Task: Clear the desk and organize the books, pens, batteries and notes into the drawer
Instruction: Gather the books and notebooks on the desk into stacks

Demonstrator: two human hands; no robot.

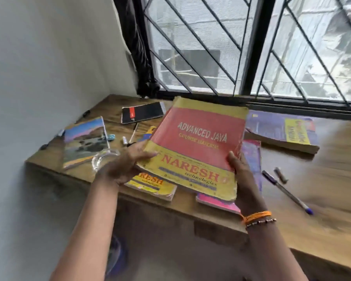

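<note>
Both hands hold the red and yellow book [199, 147] in the frame centre, lifted above the worktop [322, 201], probably for carrying. Left hand [124, 165] and right hand [239, 169] fingers pinch its side edges.

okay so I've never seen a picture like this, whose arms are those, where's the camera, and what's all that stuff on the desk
There is no machine here. A person wears a wide camera on the head, so you look down along their own arms. The left hand and right hand grip a red and yellow Java book by its sides, lifted over the wooden desk under a barred window. On the desk lie other books: a picture-cover book, a black notebook, a second yellow book, a pink book and a purple book. A pen lies to the right, with small items on the left.
</note>
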